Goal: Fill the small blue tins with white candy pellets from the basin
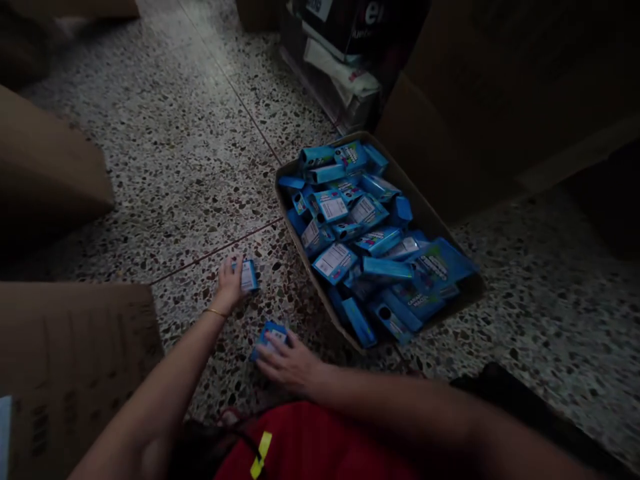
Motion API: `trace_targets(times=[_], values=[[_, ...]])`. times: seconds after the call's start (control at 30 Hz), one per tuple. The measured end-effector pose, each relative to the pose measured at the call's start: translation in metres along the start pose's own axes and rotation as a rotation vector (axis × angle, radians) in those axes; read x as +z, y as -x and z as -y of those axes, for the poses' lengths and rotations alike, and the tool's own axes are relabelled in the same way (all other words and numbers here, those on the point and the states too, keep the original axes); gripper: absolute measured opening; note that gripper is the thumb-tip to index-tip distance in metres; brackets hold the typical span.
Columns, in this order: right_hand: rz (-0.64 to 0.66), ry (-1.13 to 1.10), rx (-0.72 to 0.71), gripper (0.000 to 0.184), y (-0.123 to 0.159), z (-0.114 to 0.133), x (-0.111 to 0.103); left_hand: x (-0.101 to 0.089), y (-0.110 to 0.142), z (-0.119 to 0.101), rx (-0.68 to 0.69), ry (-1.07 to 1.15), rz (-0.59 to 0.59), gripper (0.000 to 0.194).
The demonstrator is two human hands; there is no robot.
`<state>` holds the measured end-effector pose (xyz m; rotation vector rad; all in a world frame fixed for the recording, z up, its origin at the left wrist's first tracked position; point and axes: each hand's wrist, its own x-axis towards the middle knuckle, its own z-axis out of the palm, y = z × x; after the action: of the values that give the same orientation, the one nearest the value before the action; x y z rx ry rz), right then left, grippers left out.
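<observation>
My left hand (229, 285) is closed round a small blue box (249, 275) held upright on the speckled floor. A thin gold bangle sits on that wrist. My right hand (287, 363) lies nearer to me, fingers over a second small blue box (271, 335) that rests flat on the floor. Just to the right of both hands stands a shallow cardboard tray (430, 217) heaped with several more of the same blue boxes (367, 250), lying at all angles.
A brown cardboard carton (75, 360) stands at my left, another (45, 167) farther back left. Large cartons (500, 113) rise behind the tray, with a crate of packets (345, 73) at the top. Red cloth (310, 443) covers my lap. The terrazzo floor (165, 133) is dim.
</observation>
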<state>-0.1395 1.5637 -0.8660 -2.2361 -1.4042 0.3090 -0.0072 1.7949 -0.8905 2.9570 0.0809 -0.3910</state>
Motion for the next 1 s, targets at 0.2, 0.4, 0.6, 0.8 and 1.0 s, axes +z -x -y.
trace_targets(times=[0.2, 0.4, 0.6, 0.8, 1.0], values=[[0.266, 0.066, 0.169, 0.035, -0.069, -0.028, 0.100, 0.040, -0.024, 0.029, 0.010, -0.059, 0.193, 0.097], [0.069, 0.014, 0.096, 0.069, -0.021, -0.047, -0.064, -0.013, -0.030, 0.017, -0.112, 0.395, -0.130, 0.100], [-0.052, 0.027, 0.162, 0.102, 0.079, -0.132, -0.246, -0.125, -0.019, -0.142, 0.356, 0.690, 0.016, 0.107], [-0.312, 0.011, 0.339, 0.064, 0.164, -0.202, -0.339, -0.186, -0.042, -0.241, 0.301, 0.884, 0.095, 0.100], [-0.223, -0.044, 0.878, 0.055, 0.184, -0.278, -0.365, -0.255, -0.114, -0.231, 0.102, 0.658, 0.071, 0.088]])
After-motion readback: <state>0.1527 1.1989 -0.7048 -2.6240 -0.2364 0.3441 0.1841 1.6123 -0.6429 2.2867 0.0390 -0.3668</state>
